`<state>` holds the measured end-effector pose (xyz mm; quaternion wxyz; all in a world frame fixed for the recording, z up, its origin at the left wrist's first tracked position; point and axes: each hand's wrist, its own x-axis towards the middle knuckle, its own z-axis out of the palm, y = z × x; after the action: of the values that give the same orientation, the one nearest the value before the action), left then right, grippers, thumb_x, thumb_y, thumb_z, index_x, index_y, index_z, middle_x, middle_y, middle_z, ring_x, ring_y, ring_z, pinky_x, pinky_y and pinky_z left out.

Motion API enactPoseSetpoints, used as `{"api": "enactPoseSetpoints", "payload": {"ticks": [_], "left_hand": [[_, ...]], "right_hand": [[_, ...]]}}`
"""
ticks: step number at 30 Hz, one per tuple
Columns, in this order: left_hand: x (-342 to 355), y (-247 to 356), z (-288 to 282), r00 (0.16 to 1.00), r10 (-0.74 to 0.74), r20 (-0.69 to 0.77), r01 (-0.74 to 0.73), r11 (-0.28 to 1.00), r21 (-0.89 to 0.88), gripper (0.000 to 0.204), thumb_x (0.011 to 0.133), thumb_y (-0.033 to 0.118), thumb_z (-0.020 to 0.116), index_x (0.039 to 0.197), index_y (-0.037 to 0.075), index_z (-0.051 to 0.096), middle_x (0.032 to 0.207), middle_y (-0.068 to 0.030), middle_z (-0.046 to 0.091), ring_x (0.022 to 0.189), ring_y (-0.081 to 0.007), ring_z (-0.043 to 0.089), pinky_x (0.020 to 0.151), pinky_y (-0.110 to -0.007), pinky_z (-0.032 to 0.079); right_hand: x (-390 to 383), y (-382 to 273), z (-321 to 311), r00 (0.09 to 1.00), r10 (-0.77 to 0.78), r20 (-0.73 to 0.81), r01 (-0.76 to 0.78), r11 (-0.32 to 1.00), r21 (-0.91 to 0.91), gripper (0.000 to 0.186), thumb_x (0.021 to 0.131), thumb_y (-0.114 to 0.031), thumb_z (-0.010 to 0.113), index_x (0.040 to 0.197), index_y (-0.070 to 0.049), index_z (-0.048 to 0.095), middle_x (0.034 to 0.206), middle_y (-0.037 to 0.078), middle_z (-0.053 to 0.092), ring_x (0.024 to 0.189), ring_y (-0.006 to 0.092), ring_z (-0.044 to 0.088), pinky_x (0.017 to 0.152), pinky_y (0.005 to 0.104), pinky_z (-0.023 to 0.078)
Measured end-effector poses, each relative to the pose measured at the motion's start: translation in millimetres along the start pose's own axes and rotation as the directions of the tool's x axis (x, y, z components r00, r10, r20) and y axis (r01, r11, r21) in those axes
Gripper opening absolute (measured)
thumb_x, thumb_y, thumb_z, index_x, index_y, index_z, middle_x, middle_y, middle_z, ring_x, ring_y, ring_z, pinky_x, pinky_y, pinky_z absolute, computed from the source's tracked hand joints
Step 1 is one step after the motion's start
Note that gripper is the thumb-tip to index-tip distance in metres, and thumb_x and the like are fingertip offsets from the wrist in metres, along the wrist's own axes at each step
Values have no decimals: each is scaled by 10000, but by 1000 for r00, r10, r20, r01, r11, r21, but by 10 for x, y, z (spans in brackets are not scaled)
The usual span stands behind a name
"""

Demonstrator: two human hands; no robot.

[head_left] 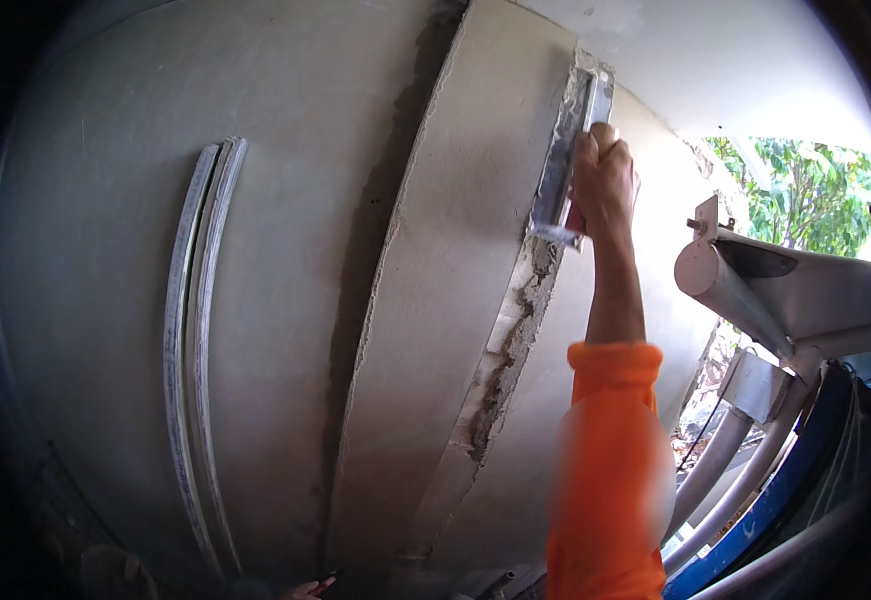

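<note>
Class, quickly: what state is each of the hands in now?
Left hand: mostly out of view; grip cannot be told.
Right hand: closed, holding a rectangular grey metal trowel.

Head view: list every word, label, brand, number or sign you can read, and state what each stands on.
No text can be read.
Left of the two pale strips: faint marks along it, too small to read.
Blue curved bar: a small white mark, too blurred to make out.
Orange sleeve: partly blurred, nothing legible.
Trowel in the right hand: no lettering shows.

orange sleeve, grey trowel
</note>
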<state>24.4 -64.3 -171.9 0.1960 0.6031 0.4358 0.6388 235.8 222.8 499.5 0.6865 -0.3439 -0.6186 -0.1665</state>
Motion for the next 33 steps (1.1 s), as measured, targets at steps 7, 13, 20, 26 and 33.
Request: {"api": "enactPoseSetpoints", "payload": {"ticks": [7,13,20,26,33], "left_hand": [[-4,-7,-42,1000,6,-20,-6,1000,-28,187,1094,36,531,1166,5,700,1420,-236,645,1359,-391,601,1138,-492,479],[-45,27,-103,999,5,-32,-5,1000,-21,187,1094,38,531,1174,4,697,1425,-237,641,1363,-397,596,1142,-499,473],[-41,31,-96,999,-16,-31,15,1000,-27,187,1095,39,532,1183,3,693,1429,-239,637,1368,-403,590,1147,-506,466],[-16,18,-18,999,-25,-23,23,998,-57,188,1095,40,533,1190,3,690,1434,-240,634,1372,-409,584,1151,-512,460],[-6,22,0,999,-18,-30,16,997,-72,189,1095,42,534,1199,2,686,1438,-242,629,1377,-415,578,1156,-519,453]], "right_hand": [[441,-83,99,994,45,97,-48,998,32,402,1006,-347,550,1170,1,668,1160,331,710,1139,506,681,1045,551,511],[559,9,276,995,-44,90,33,993,117,341,1005,-356,565,1160,-76,685,1097,248,715,1046,435,678,939,509,527],[168,22,372,991,-100,90,86,985,152,334,1005,-344,558,1149,-64,669,1140,325,696,1129,530,659,1034,577,498],[-933,-78,362,967,-196,160,182,978,98,400,1033,-359,607,1170,17,611,1042,312,723,933,493,725,886,549,565],[-1306,-211,173,981,-141,133,104,963,248,371,1024,-300,644,1172,37,599,914,310,728,865,481,744,781,538,586]]}}
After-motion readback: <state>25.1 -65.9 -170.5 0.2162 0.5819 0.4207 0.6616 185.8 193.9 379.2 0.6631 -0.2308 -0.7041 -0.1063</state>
